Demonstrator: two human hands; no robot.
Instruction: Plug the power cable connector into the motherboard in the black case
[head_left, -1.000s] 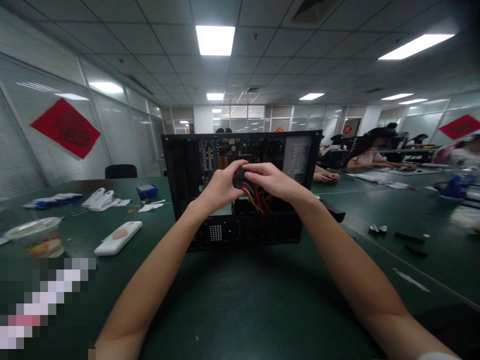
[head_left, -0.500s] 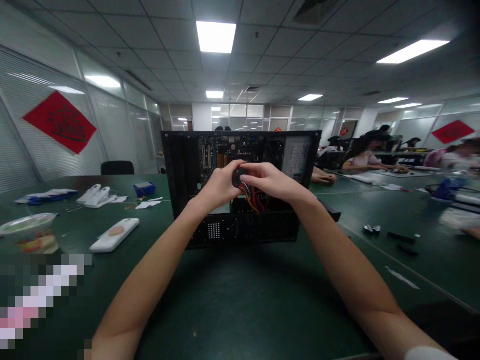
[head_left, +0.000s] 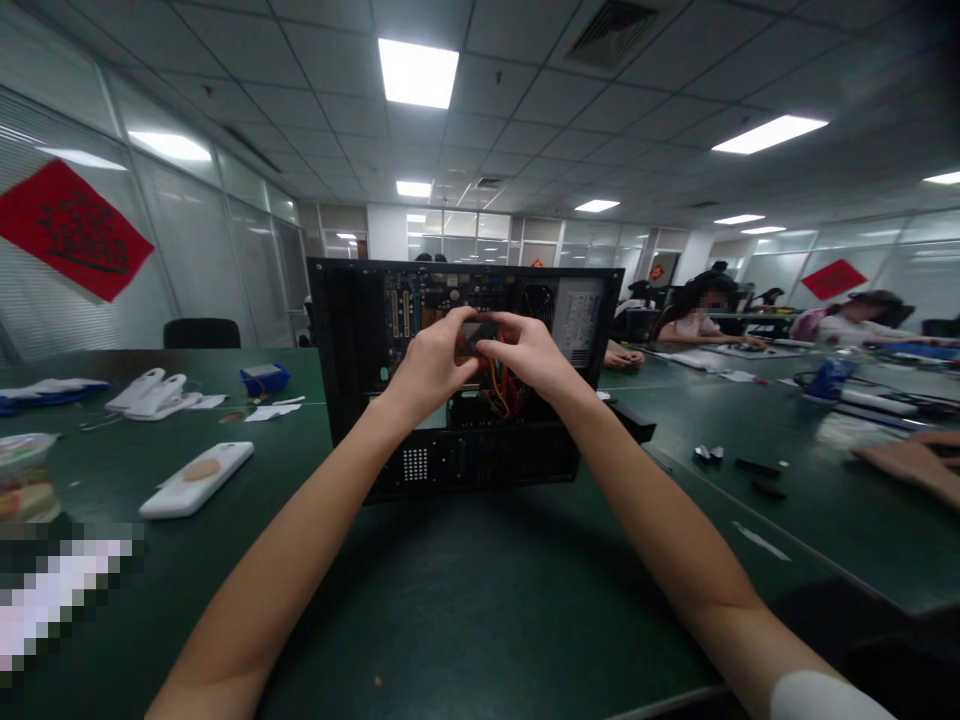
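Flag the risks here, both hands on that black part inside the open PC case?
1. The left hand and right hand pinch the small black part above the coloured wires; a hard tug could strain them.
2. The open case stands upright on the table; pulling toward the body might tip it.

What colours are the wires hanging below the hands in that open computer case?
Red, yellow and orange wires, seen in the head view, the only view.

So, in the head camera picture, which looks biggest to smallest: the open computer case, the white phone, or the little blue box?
1. Computer case, by far.
2. White phone.
3. Blue box, though it lies farther from the camera, so its true size against the phone is unsure.
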